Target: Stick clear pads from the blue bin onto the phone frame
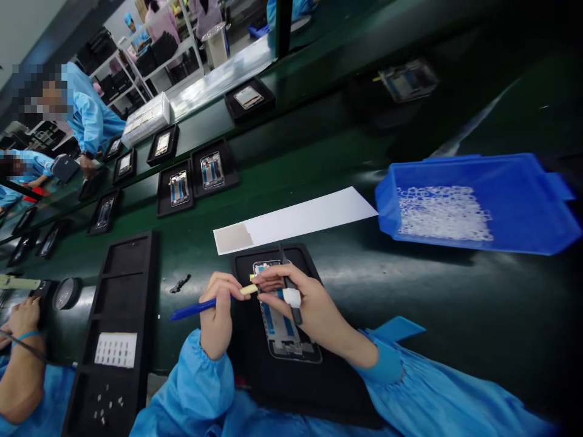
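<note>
My left hand (218, 312) is closed around a blue pen-like tool (194, 309). A pale yellow tip (248, 290) shows at its fingers, and I cannot tell whether it belongs to the tool. My right hand (303, 297) has dark tweezers (288, 276) with a white wrap lying across its palm, while its fingertips come up to the pale tip. Both hands are over the upper part of a phone frame (291, 340) with blue strips. The frame rests on a black tray (255, 370), partly hidden by my hands.
Behind the tray lies a white strip (310, 221), with a blue bin (514, 206) of white ring-like pieces to its right. A black compartment tray (122, 297) stands at left, beside a co-worker's arm (20, 358). More phone frames in trays (175, 188) line the bench further back.
</note>
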